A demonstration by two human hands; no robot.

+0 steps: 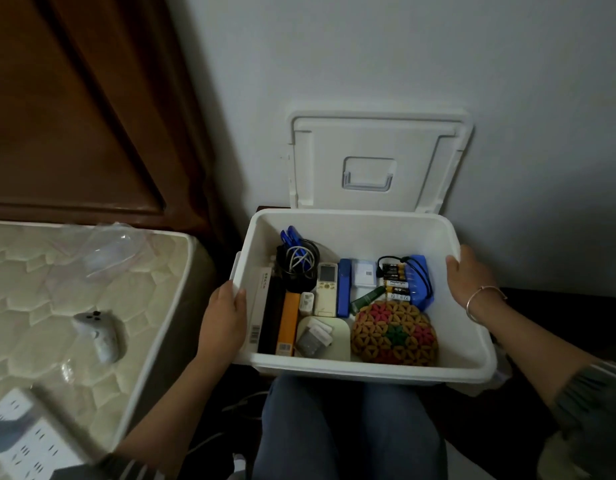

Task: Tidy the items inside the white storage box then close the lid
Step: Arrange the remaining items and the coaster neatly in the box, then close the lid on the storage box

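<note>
The white storage box [473,344] stands open in front of my knees, and its lid [376,161] leans upright against the wall behind it. My left hand [223,322] grips the box's left rim, thumb over the edge. My right hand [467,277] grips the right rim. Inside lie a round beaded mat [395,334], a white remote [325,289], a blue case [344,287], packs of batteries [396,282], coiled cables [298,265], an orange box [287,323], a black box [272,315] and small white adapters [315,336], set side by side.
A mattress [40,306] lies to the left with a white game controller [98,332], a clear plastic bag [112,251] and a white power strip [26,441] on it. A dark wooden headboard [74,116] rises behind. My knees [348,427] are under the box's near edge.
</note>
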